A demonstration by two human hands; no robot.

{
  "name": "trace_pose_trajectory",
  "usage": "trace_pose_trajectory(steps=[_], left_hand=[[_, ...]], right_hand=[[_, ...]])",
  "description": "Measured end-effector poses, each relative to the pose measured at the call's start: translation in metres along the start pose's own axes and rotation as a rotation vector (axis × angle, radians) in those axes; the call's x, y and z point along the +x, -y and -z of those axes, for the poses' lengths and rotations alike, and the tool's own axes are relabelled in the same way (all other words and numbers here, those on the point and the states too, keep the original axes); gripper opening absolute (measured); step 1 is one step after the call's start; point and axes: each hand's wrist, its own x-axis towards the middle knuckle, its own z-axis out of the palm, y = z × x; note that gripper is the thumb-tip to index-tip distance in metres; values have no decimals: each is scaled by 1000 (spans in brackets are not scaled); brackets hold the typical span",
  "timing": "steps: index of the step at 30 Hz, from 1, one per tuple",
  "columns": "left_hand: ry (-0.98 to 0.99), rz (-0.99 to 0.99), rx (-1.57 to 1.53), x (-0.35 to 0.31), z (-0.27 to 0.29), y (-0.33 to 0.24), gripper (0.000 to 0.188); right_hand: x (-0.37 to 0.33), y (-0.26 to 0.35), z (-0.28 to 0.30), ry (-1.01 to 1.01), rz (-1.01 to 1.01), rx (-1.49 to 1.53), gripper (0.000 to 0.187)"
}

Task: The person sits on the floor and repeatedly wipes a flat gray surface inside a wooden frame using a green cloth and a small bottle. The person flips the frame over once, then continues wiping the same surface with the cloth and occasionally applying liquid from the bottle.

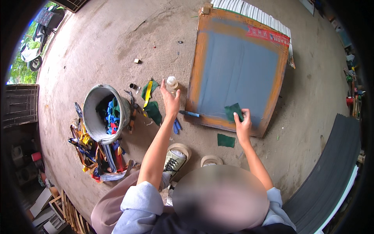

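My right hand (243,124) presses a small dark green abrasive pad (233,111) onto the grey middle of a square orange-edged board (237,70) lying on the ground. My left hand (170,100) is stretched forward with fingers spread, just below a small clear bottle with a white cap (172,83) that stands on the floor left of the board. A blue marker-like tool (190,113) lies by the board's left lower corner. Another green pad (226,140) rests on the floor under my right wrist.
A tipped grey bucket (93,117) holds coloured scraps, with more scraps (95,156) spilled below it. Green and yellow strips (150,99) lie nearby. Dark sheets (331,171) are stacked at the right, corrugated white sheet (253,13) behind the board, a motorbike (37,43) far left.
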Motion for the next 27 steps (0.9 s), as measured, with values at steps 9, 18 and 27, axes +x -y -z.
trace_pose_trajectory(steps=[9,18,27], left_hand=[[52,125,70,18,-10,-18,39],[546,-269,146,17,4,-102,41],[741,-648,548,11,-4,-158,38]], right_hand=[[41,54,-43,198,-303,701,71],[46,57,-31,189,-327,871,55],[48,51,-14,252,-273,1053,27]])
